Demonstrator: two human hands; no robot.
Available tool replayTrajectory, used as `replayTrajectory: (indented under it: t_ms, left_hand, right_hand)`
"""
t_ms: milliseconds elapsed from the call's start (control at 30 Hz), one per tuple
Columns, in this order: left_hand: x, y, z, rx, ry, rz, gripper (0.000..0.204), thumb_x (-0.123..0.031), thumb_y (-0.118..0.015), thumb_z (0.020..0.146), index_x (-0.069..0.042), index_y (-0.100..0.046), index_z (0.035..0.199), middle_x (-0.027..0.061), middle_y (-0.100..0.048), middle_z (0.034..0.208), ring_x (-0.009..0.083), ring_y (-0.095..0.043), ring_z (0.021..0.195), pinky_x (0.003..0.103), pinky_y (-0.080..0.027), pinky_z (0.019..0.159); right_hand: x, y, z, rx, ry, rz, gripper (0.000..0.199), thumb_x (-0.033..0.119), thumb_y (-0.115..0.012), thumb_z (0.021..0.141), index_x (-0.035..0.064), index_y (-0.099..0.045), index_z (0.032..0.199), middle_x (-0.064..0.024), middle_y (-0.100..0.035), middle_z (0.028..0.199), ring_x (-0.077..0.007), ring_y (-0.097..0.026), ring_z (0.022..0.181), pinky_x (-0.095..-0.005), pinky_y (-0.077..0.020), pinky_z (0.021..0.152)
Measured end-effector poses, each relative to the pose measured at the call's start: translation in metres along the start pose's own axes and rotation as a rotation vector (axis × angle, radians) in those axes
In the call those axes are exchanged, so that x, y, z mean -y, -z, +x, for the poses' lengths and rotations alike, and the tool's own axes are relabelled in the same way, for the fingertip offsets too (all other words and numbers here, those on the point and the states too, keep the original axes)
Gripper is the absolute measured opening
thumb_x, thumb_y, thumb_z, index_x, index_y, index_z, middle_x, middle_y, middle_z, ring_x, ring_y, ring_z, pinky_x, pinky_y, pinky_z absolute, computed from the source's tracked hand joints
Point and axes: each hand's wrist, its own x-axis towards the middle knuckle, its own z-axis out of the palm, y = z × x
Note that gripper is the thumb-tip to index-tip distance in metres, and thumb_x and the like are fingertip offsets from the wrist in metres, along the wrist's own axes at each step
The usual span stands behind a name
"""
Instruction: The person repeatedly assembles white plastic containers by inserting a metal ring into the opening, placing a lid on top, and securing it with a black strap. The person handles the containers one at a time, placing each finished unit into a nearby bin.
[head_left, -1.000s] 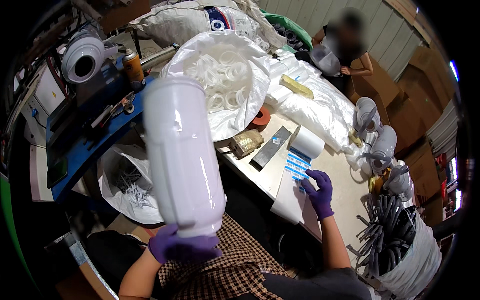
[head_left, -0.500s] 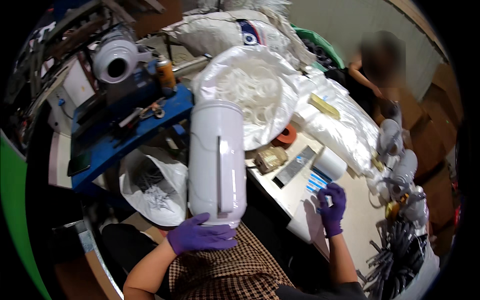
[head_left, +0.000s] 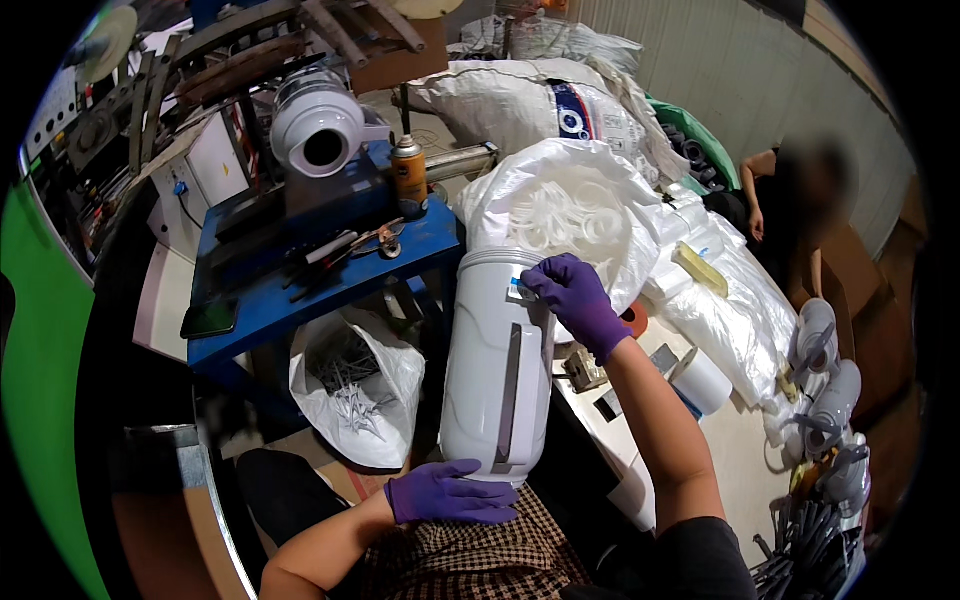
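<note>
A tall white plastic canister [head_left: 497, 365] with a grey stripe down its side stands upright on my lap in the middle of the view. My left hand [head_left: 450, 494], in a purple glove, grips its base. My right hand [head_left: 577, 300], also gloved purple, presses a small label [head_left: 520, 291] with a blue edge against the canister's upper side near the rim.
A blue workbench [head_left: 310, 275] with tools, a spray can [head_left: 409, 175] and a white pipe fitting [head_left: 318, 130] stands at the left. An open white bag of plastic rings [head_left: 570, 215] lies behind. At the right are a white table [head_left: 730, 450], more canisters [head_left: 825, 375] and a seated person [head_left: 800, 215].
My right hand left the label sheet on the table and came up to the canister's upper side with a label. The canister now stands lower and more upright.
</note>
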Motion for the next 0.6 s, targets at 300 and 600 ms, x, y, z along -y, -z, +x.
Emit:
replayTrajectory:
  t_ms: [300, 600]
  left_hand:
    - [0.001, 0.009, -0.019, -0.065, 0.066, 0.051, 0.065, -0.013, -0.067, 0.088, -0.041, -0.05, 0.145, -0.013, -0.045, 0.158, 0.0153, -0.044, 0.146, 0.047, -0.028, 0.126]
    - [-0.046, 0.086, -0.041, -0.442, 0.96, -0.921, 0.115, -0.045, -0.097, 0.066, 0.001, -0.038, 0.153, 0.0274, -0.01, 0.166, 0.0437, -0.023, 0.152, 0.046, -0.022, 0.124]
  right_hand:
    - [-0.018, -0.003, 0.027, 0.296, -0.126, 0.101, 0.068, 0.043, -0.086, 0.08, 0.0013, -0.061, 0.128, -0.0106, -0.072, 0.106, -0.0179, -0.068, 0.094, -0.0339, -0.0541, 0.082]
    - [0.015, -0.036, 0.03, -0.189, -0.153, 0.491, 0.042, 0.037, -0.08, 0.091, -0.0036, -0.074, 0.098, -0.0053, -0.071, 0.081, -0.0111, -0.062, 0.07, -0.029, -0.0507, 0.064]
